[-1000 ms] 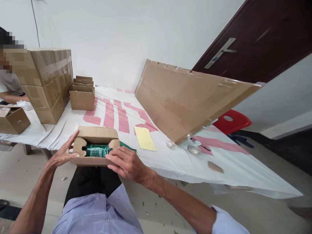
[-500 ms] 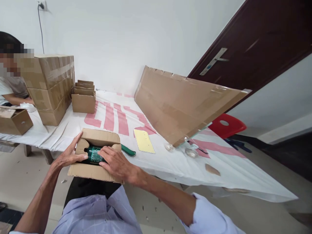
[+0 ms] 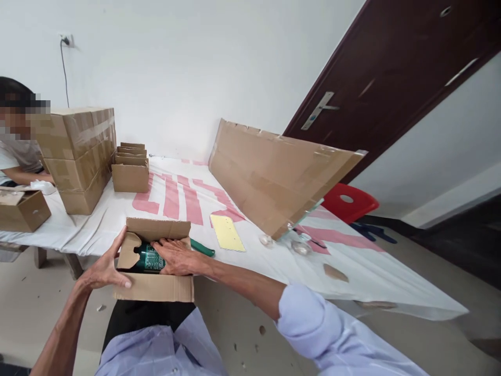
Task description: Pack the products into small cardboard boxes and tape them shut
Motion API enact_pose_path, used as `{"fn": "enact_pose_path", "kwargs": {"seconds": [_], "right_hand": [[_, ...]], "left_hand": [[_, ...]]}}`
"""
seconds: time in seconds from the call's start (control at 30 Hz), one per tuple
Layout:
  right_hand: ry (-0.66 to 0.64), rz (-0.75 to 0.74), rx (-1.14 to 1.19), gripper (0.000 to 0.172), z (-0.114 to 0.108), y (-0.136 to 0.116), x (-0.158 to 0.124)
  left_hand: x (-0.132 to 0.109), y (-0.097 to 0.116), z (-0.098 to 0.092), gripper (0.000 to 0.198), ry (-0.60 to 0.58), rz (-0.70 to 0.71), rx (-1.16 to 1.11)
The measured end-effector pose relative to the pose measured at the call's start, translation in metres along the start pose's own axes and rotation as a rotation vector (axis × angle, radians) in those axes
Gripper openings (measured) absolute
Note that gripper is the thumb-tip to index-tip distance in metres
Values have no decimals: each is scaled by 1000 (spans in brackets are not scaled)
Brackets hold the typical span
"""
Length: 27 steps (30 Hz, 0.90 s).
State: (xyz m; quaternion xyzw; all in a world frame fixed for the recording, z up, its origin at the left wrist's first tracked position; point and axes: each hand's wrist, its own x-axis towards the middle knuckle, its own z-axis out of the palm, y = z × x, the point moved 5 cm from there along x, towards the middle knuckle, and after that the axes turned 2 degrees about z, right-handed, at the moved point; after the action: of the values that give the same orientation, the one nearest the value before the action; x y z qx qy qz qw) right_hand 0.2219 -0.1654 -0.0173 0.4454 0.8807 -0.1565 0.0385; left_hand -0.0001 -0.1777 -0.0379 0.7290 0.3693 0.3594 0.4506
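Right hand [image 3: 177, 257], fingers extended, is resting on green item [image 3: 150, 259] inside upward-facing carton [image 3: 164, 288]; left hand [image 3: 100, 269], thumb spread, is holding carton's left end. Carton's long axis is running left-right, by table [image 3: 250, 269] edge.

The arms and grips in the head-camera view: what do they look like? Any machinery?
None; they're human. The left grip and right grip are bare hands, without visible gloves, rings or watches. A pale lavender-blue fabric sleeve, with faint white lines, is bunched partway up the right arm; the left forearm shows bare. No cables show.
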Motion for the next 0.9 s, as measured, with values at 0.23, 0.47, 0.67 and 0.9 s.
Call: {"fn": "enact_pose_path", "kwargs": {"seconds": [0.23,0.47,0.67,0.9], "right_hand": [[82,-11,73,86,-20,8,-5],[395,-215,414,98,-70,19,-21],[596,-388,992,95,-117,35,-35],[653,-397,1210,69,-139,46,-46]], "left_hand": [[10,0,-5,154,43,52,131],[42,20,-15,152,54,74,77],[71,10,-23,138,64,62,18],[108,-2,-38,117,200,63,110]]}}
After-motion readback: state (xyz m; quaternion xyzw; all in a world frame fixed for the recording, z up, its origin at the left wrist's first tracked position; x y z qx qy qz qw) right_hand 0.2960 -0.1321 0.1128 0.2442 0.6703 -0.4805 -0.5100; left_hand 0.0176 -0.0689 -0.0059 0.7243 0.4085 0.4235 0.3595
